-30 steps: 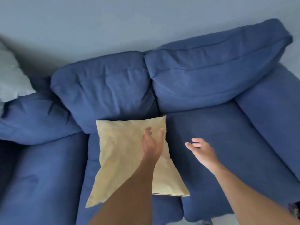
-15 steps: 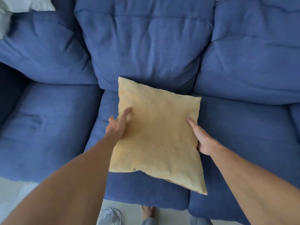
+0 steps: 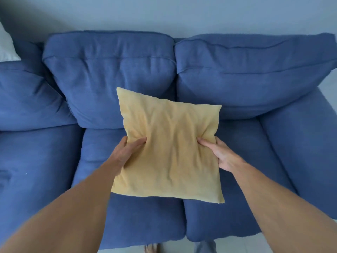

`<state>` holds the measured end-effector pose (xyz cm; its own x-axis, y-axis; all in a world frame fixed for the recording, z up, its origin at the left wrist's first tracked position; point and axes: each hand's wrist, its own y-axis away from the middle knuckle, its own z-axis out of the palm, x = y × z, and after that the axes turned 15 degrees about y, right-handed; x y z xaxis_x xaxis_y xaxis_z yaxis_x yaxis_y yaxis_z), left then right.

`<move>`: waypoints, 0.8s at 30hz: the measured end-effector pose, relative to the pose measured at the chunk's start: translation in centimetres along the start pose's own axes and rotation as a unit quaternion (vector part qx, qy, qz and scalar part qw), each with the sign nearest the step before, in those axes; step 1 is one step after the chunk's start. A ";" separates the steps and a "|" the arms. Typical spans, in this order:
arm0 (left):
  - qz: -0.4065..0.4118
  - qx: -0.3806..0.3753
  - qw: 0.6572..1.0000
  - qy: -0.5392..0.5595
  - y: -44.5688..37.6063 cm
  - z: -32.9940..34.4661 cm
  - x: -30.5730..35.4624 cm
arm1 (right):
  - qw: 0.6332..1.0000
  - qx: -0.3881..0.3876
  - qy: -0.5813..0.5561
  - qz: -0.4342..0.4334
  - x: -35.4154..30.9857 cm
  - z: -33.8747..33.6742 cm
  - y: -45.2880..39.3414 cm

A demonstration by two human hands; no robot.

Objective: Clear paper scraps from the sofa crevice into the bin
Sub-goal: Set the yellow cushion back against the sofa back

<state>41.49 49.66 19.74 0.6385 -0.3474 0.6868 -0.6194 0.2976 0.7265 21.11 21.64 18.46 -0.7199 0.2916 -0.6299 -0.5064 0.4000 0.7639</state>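
Right now both hands grip the yellow cushion [image 3: 169, 148] over the blue sofa [image 3: 109, 84]: left hand [image 3: 125, 152] and right hand [image 3: 218, 154] pinch opposite edges, fingers [image 3: 138, 142] curled shut (fabric bunching). No paper scraps show; the crevice [image 3: 184, 218] runs beneath.

Two bare forearms, no sleeves, bare foot [image 3: 151, 248], grey trouser leg [image 3: 205, 247]
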 end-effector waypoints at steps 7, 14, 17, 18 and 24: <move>0.044 -0.107 0.993 0.018 2.6 15.0 2.0 | 0.993 0.089 0.020 -0.073 -0.8 -14.8 3.7; 0.042 -0.138 0.989 0.038 0.8 26.2 1.6 | 0.990 0.112 0.007 -0.086 1.0 -25.4 1.7; 0.033 -0.134 0.990 0.032 -0.8 29.0 1.1 | 0.989 0.118 -0.008 -0.088 2.0 -28.1 -0.4; 0.029 -0.130 0.991 0.025 -1.4 29.5 0.8 | 0.989 0.115 -0.011 -0.088 2.2 -28.6 -1.2; 0.004 -0.090 0.996 0.017 -4.8 29.4 -1.1 | 0.996 0.064 -0.003 -0.058 3.0 -31.3 -5.4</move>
<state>30.32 22.43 14.71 0.6508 -0.3160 0.6904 -0.5346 0.4549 0.7122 6.88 -6.85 16.84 -0.6573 0.2427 -0.7135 -0.5207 0.5382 0.6628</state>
